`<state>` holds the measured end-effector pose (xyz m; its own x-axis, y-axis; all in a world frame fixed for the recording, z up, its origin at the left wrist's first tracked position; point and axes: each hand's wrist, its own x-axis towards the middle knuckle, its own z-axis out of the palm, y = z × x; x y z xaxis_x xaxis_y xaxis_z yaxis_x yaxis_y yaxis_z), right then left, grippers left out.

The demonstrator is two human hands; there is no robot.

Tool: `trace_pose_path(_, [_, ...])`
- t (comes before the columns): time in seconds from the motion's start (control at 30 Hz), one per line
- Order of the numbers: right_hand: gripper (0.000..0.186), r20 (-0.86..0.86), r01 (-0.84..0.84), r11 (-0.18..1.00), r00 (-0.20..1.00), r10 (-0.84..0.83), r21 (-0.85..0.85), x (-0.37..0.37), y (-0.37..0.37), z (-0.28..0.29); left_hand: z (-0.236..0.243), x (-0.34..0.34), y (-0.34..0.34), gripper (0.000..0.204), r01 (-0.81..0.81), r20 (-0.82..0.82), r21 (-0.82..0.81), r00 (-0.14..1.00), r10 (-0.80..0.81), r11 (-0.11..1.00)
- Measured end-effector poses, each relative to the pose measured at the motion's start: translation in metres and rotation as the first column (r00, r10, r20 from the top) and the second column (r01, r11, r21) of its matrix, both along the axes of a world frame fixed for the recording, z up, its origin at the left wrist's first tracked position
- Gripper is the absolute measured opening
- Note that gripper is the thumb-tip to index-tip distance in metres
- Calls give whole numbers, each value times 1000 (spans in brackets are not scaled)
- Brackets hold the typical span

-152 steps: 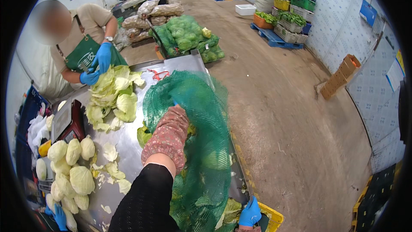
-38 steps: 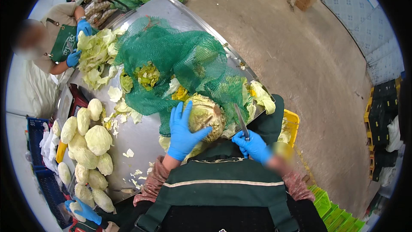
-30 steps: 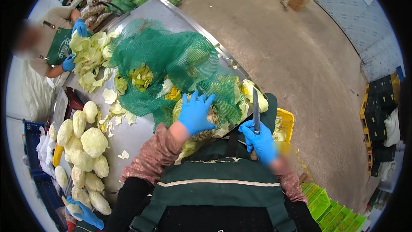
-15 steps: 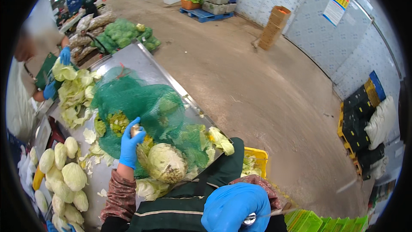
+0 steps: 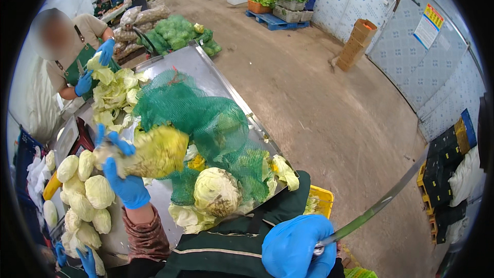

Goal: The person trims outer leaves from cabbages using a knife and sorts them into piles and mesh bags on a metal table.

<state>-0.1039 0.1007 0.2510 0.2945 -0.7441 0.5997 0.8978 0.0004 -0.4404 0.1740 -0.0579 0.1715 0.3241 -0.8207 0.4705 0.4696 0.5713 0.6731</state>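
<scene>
My left hand (image 5: pixel 126 185), in a blue glove, is up over the steel table. Its fingers and thumb curve round a yellowed cabbage leaf (image 5: pixel 159 152) that is smeared by motion. Close to my body, my right hand (image 5: pixel 296 247), also gloved, is wrapped round the handle of a long curved knife (image 5: pixel 370 198). The blade points up and to the right, away from the table. A round cabbage (image 5: pixel 217 191) with a browned side rests at the table's near edge. Beyond it lies a green mesh bag (image 5: pixel 218 123), partly over leaves.
Several trimmed pale cabbages (image 5: pixel 100 193) are piled at the left. Across the table, a co-worker (image 5: pixel 85 54) handles leaves by a leaf heap (image 5: pixel 116 92). Another person's gloved hand (image 5: pixel 87 261) shows at lower left. A yellow crate (image 5: pixel 323 201) stands beside the table.
My left hand has moved left and lifted the yellowed leaf away from the mesh bag. The knife blade has swung into clear view at the right. The view has shifted.
</scene>
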Motion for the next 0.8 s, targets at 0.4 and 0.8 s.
trace_pose_path(0.4, [25, -102, 434, 838, 899, -426, 331, 16, 59, -7, -104, -207, 106, 96, 768, 785, 540, -313, -535, 344])
trace_pose_path(0.8, [52, -989, 672, 727, -119, -83, -142, -7, -39, -220, -156, -46, 99, 101, -263, 669, 656, 638, -382, 708])
